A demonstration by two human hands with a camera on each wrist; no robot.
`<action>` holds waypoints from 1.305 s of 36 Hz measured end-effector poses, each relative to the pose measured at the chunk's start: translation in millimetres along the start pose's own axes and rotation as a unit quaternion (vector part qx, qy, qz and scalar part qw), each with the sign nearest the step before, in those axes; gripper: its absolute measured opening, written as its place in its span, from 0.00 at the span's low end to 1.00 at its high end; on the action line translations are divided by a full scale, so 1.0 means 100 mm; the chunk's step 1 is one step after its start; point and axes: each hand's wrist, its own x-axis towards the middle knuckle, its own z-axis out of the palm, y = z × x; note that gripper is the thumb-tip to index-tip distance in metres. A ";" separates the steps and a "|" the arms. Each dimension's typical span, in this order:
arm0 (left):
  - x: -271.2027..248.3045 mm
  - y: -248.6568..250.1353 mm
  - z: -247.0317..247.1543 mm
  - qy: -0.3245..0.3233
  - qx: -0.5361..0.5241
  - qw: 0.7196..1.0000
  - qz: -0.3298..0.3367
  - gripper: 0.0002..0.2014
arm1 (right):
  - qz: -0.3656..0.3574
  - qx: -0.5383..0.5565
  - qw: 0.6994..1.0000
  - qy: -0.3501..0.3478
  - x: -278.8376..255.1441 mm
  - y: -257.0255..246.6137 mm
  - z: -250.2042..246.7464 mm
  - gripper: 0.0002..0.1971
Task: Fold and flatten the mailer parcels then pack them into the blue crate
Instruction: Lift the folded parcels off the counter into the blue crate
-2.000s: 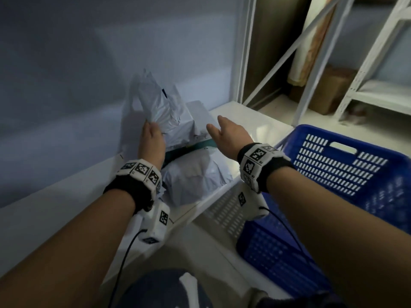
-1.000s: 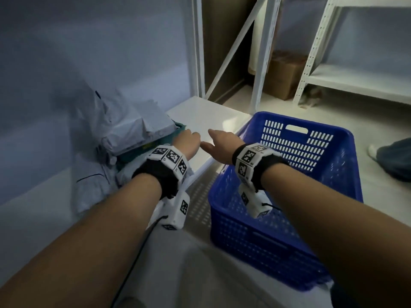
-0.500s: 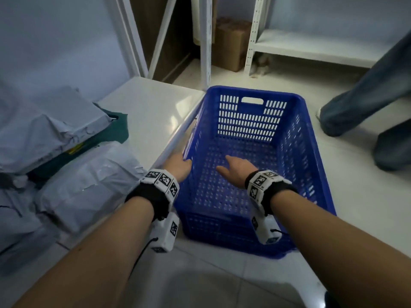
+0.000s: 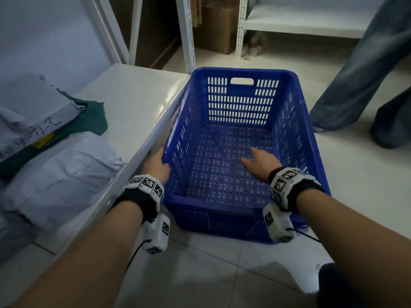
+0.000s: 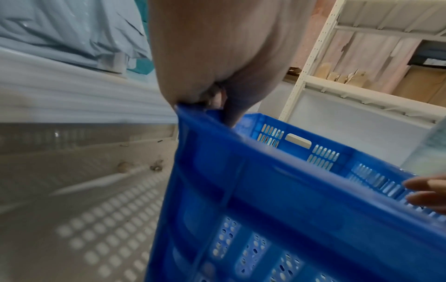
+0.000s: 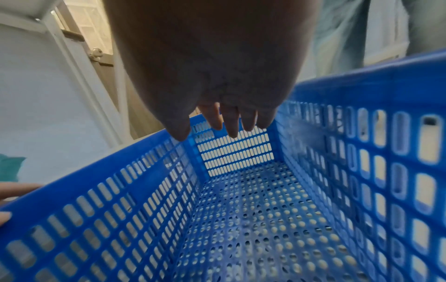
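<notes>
Left hand (image 4: 156, 166) clamped on the blue crate (image 4: 298, 138) left rim, its curled grip shown only by the left wrist view, right hand (image 4: 261, 162) held open, fingers spread, inside the crate

1. White counter (image 4: 131, 101) on the left, carrying grey mailer parcels (image 4: 60, 174) stacked at its near-left end over a green parcel (image 4: 93, 121).
2. Pale tiled floor (image 4: 200, 263) on the right, bearing the blue crate (image 4: 242, 72) just beside the counter edge.
3. Cardboard box (image 4: 219, 25) on the floor, far.
</notes>
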 end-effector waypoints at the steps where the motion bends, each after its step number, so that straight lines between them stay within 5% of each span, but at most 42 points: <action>1: -0.02 -0.01 0.00 -0.001 0.006 1.000 -0.004 0.25 | 0.009 0.004 1.000 0.011 0.00 0.07 -0.02 0.33; 8: -0.03 -0.07 -0.04 -0.008 0.047 0.999 -0.004 0.27 | 0.094 0.093 0.971 0.197 -0.12 0.59 -0.14 0.23; 15: -0.17 -0.21 -0.11 0.001 0.057 0.998 -0.008 0.26 | 0.111 0.106 0.958 0.242 -0.20 0.63 -0.04 0.24; 47: -0.92 -0.76 -0.63 0.016 0.084 0.995 -0.051 0.28 | 0.161 -0.021 0.974 0.161 -1.02 0.22 0.53 0.27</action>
